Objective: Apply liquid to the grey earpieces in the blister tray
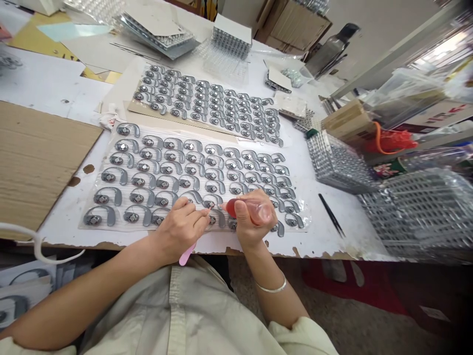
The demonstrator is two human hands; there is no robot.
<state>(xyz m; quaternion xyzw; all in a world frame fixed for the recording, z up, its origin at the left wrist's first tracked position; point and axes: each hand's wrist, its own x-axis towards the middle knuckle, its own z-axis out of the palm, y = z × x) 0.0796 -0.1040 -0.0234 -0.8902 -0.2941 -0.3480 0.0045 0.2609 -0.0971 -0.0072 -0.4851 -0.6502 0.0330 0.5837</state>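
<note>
We are finding the left hand (pixel 181 229) closed in a pinch on a pink-handled pick (pixel 186 254), its thin tip meeting a grey ear-hook part (pixel 209 203) in the front rows. We are seeing the right hand (pixel 254 222) clenched around a translucent red squeeze bulb (pixel 246 209); its nozzle is hard to make out, and both hands are hiding several parts beneath them.

The parts are lying in rows on a clear blister sheet (pixel 301 209), which is resting on a white table (pixel 325 241) with a chipped front edge. Beyond it, we are noting a second sheet of the same parts (pixel 207 101). To the right, black tweezers (pixel 331 214) are lying well apart from the right hand, beside stacked clear blister trays (pixel 338 165). A corrugated cardboard sheet (pixel 40 162) is lying at left. Items at the far right are blurred and cut off, so we are not identifying them.
</note>
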